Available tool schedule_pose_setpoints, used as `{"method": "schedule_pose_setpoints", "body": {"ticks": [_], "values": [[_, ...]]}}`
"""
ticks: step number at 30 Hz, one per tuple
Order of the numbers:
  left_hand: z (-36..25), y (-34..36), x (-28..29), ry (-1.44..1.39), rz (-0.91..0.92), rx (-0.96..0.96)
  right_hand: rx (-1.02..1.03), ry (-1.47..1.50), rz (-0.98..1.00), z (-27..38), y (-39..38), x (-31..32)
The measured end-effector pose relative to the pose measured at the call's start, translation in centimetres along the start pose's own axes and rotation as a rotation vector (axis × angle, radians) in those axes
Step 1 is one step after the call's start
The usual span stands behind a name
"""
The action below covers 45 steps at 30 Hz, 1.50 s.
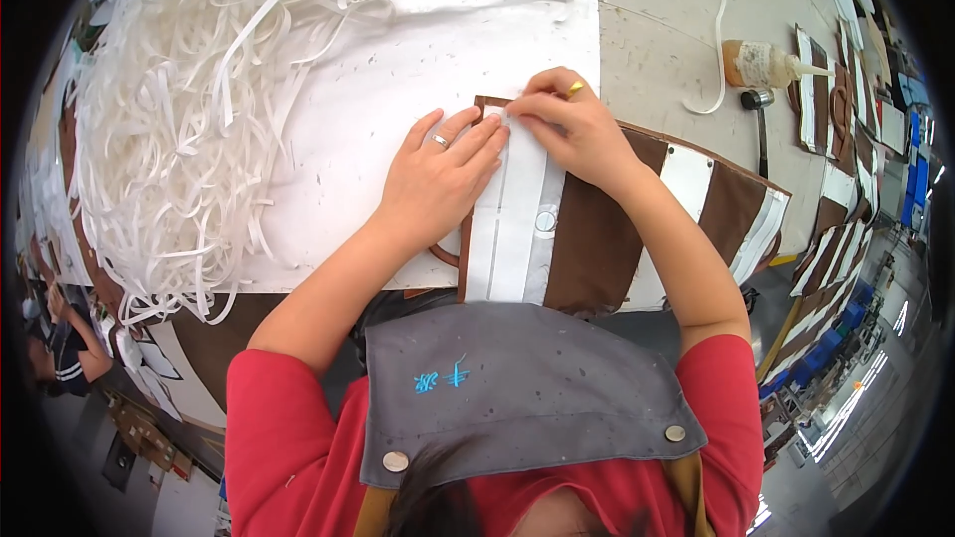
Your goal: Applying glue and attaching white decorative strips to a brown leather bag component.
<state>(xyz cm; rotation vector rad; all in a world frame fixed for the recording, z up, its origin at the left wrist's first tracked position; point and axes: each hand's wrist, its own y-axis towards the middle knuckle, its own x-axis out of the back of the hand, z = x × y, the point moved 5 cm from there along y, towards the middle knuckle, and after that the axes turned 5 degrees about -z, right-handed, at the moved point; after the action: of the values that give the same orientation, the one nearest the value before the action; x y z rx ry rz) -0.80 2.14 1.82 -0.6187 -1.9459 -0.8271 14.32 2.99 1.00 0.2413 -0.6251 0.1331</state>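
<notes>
A brown-and-white striped panel [602, 234] with brown edging lies on the table in front of me. White bands with a thin slit-like line [500, 209] run along its left end. Across the upper part of those bands my left hand [438, 174] lies flat, fingers stretched out. Close to its fingertips, at the panel's top left corner, my right hand [577, 129] has its thumb and fingers pinched together. What sits in that pinch is too small to make out. A brown loop [443, 255] shows at the panel's left edge.
A big heap of loose white strips [184, 129] covers the table's left side. At the right are an amber-filled squeeze bottle [756, 65], a hammer [762, 124] and a curved white strip [720, 30]. More striped panels [821, 99] lie beyond. Another person [75, 343] is at far left.
</notes>
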Motion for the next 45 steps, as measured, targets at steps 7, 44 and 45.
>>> {"method": "schedule_pose_setpoints", "body": {"ticks": [7,44,45], "values": [[0.0,1.0,0.0,0.000,0.029,0.002,-0.058,-0.122,-0.064,0.1,-0.7,1.1],[-1.3,1.5,-1.5,0.197,0.150,-0.023,-0.141,-0.115,-0.092,-0.6,-1.3,2.0],[-1.3,1.6,-1.6,0.220,0.146,-0.027,-0.148,-0.103,-0.079,-0.6,-1.3,1.9]]}}
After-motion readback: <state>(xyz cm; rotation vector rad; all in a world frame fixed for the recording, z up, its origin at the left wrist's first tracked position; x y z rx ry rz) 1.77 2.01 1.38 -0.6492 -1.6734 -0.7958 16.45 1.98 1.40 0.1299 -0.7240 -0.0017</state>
